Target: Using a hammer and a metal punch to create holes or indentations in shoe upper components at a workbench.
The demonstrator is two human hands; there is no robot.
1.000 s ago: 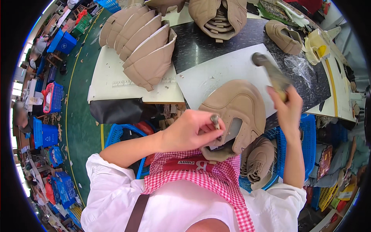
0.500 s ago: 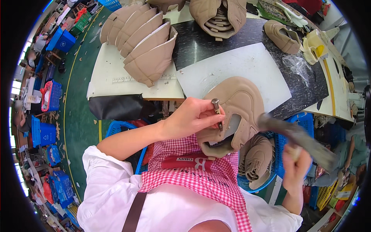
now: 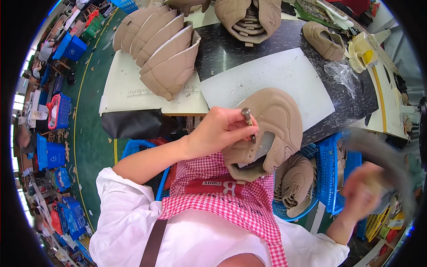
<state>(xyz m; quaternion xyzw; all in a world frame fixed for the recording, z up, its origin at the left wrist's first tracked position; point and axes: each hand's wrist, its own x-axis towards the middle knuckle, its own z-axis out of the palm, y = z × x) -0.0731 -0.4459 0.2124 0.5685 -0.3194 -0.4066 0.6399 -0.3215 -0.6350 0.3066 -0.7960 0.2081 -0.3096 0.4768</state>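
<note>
A beige padded shoe upper rests on my lap against the table edge. My left hand pinches a small metal punch upright on the upper's lower left part. My right hand is low at the right, blurred by motion, gripping a hammer whose head and handle smear into a grey arc. The hammer is well away from the punch.
The dark worktable carries a white cutting sheet, a fanned stack of beige uppers, another pile and a finished upper. A blue basket of more uppers sits at my right knee. Blue crates line the green floor.
My right hand has swung the hammer down from above the table to low on my right. My left hand keeps the punch on the upper, nearly still.
</note>
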